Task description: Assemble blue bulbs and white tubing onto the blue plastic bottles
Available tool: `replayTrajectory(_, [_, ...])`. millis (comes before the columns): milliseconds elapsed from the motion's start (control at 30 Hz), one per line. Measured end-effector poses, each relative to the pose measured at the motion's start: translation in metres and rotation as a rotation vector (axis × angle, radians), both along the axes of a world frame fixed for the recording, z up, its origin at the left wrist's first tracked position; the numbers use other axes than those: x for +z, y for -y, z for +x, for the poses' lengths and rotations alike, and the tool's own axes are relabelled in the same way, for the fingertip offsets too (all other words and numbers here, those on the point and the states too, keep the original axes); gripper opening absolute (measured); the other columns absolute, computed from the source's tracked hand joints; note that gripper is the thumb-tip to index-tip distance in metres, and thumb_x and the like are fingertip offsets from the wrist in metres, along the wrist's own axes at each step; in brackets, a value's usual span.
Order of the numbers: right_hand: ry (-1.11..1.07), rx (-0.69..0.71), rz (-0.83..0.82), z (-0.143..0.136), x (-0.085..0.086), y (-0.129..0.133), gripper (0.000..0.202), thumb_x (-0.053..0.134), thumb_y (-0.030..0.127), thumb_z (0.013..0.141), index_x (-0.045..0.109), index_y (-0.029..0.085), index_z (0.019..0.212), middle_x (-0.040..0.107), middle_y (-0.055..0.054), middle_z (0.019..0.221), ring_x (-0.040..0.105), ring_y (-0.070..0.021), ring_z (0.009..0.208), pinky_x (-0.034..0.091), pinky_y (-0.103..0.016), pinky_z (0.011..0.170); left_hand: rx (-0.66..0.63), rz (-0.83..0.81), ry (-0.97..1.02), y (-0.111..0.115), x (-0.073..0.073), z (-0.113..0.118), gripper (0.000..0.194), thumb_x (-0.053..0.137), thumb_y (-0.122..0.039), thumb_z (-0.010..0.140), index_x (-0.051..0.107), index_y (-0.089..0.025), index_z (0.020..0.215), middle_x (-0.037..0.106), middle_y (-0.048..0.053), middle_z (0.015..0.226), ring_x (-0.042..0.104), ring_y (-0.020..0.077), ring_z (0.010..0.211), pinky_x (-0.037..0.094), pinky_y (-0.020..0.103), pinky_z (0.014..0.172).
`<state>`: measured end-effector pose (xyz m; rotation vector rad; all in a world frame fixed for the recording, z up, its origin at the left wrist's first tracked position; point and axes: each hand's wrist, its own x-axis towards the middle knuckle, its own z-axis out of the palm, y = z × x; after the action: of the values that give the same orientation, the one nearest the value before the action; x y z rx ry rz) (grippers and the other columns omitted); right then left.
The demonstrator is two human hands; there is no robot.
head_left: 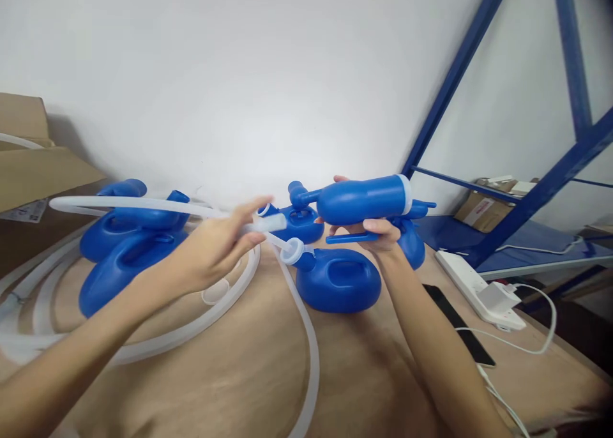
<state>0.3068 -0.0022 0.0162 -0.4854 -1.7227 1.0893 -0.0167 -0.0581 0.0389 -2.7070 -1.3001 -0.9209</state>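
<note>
My left hand (215,249) grips a translucent white hose near its end, and the clear end piece (269,223) sticks out past my fingers to the right. Held up in my right hand (378,234) is a blue plastic cylinder (361,199) with a white rim at its right end and a narrow neck at its left; a thin blue bar juts out below it. The hose end and the blue neck are apart. Beneath both hands a blue plastic urinal bottle (338,281) stands on the table, a white ring (292,251) round its mouth.
More blue bottles (129,259) stand at the left, with others behind my right hand. Loops of white hose (191,336) cross the table. A black phone (457,323) and a white power strip (479,291) lie right, beside a blue metal rack (460,74). Left stands a cardboard box (43,170).
</note>
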Motion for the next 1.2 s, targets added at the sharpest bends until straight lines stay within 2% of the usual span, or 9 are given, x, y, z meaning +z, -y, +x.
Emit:
replayTrajectory(67, [-0.021, 0.025, -0.003, -0.011, 0.001, 0.008, 0.112, 0.079, 0.065, 0.066, 0.028, 0.033, 0.16, 0.067, -0.013, 0.14, 0.076, -0.0404, 0.107, 0.065, -0.055, 0.076, -0.07, 0.013, -0.033, -0.008, -0.001, 0.017, 0.054, 0.032, -0.052, 0.107, 0.056, -0.021, 0.145, 0.074, 0.004, 0.09, 0.066, 0.0194, 0.07, 0.05, 0.028, 0.069])
replayTrajectory(167, [0.033, 0.063, -0.029, -0.016, -0.003, 0.011, 0.107, 0.085, 0.059, 0.063, 0.036, 0.033, 0.155, 0.06, -0.013, 0.149, 0.074, -0.0404, 0.111, 0.066, -0.056, 0.081, -0.119, 0.048, -0.027, -0.014, -0.001, 0.025, 0.048, 0.033, -0.048, 0.109, 0.067, -0.02, 0.128, 0.07, 0.001, 0.076, 0.062, 0.0172, 0.062, 0.045, 0.027, 0.062])
replayTrajectory(233, [0.037, 0.076, -0.054, -0.014, -0.007, 0.008, 0.103, 0.086, 0.054, 0.063, 0.038, 0.033, 0.152, 0.058, -0.013, 0.15, 0.075, -0.0384, 0.108, 0.067, -0.054, 0.081, -0.12, 0.061, -0.005, -0.014, -0.002, 0.023, 0.045, 0.035, -0.046, 0.109, 0.068, -0.02, 0.125, 0.066, -0.001, 0.07, 0.059, 0.0156, 0.057, 0.043, 0.026, 0.061])
replayTrajectory(400, [-0.037, 0.092, -0.053, -0.009, -0.012, 0.0, 0.104, 0.083, 0.058, 0.064, 0.034, 0.034, 0.153, 0.062, -0.014, 0.145, 0.078, -0.0346, 0.096, 0.067, -0.054, 0.074, -0.072, 0.044, 0.016, -0.015, -0.006, 0.016, 0.046, 0.035, -0.049, 0.109, 0.066, -0.02, 0.125, 0.069, -0.001, 0.073, 0.062, 0.016, 0.06, 0.043, 0.027, 0.062])
replayTrajectory(600, [-0.001, 0.222, -0.054, -0.015, -0.003, 0.008, 0.079, 0.088, 0.041, 0.07, 0.049, 0.032, 0.138, 0.059, -0.013, 0.152, 0.066, -0.0402, 0.129, 0.06, -0.06, 0.097, -0.077, 0.022, -0.006, -0.017, -0.009, 0.012, 0.043, 0.034, -0.047, 0.109, 0.065, -0.02, 0.12, 0.063, -0.003, 0.065, 0.056, 0.015, 0.053, 0.039, 0.026, 0.058])
replayTrajectory(767, [-0.016, 0.327, -0.134, -0.017, -0.009, 0.006, 0.085, 0.093, 0.046, 0.069, 0.048, 0.035, 0.141, 0.05, -0.013, 0.16, 0.067, -0.0392, 0.127, 0.066, -0.053, 0.086, -0.095, 0.021, -0.041, -0.017, -0.011, 0.011, 0.041, 0.035, -0.047, 0.108, 0.064, -0.019, 0.115, 0.059, -0.003, 0.063, 0.053, 0.0147, 0.05, 0.037, 0.026, 0.055])
replayTrajectory(933, [-0.131, 0.471, -0.143, -0.028, -0.015, 0.005, 0.073, 0.09, 0.039, 0.075, 0.053, 0.039, 0.138, 0.053, -0.009, 0.156, 0.074, -0.034, 0.113, 0.067, -0.05, 0.08, -0.172, -0.019, 0.024, -0.012, -0.008, 0.011, 0.031, 0.037, -0.041, 0.107, 0.061, -0.02, 0.101, 0.05, -0.006, 0.058, 0.043, 0.0118, 0.044, 0.031, 0.025, 0.05])
replayTrajectory(1067, [-0.091, 0.409, -0.13, -0.033, -0.013, 0.012, 0.071, 0.092, 0.037, 0.067, 0.057, 0.042, 0.129, 0.064, -0.005, 0.143, 0.07, -0.0356, 0.117, 0.066, -0.054, 0.082, -0.21, -0.067, 0.034, -0.003, 0.002, 0.011, 0.028, 0.042, -0.037, 0.105, 0.058, -0.021, 0.089, 0.044, -0.006, 0.056, 0.041, 0.0108, 0.044, 0.029, 0.025, 0.049])
replayTrajectory(1200, [-0.037, 0.318, -0.057, -0.033, -0.011, 0.018, 0.072, 0.091, 0.04, 0.065, 0.057, 0.041, 0.128, 0.066, -0.006, 0.138, 0.065, -0.0369, 0.126, 0.063, -0.057, 0.089, -0.266, -0.146, 0.058, 0.002, 0.008, 0.016, 0.032, 0.043, -0.036, 0.104, 0.053, -0.02, 0.077, 0.045, -0.006, 0.057, 0.043, 0.01, 0.047, 0.031, 0.025, 0.05])
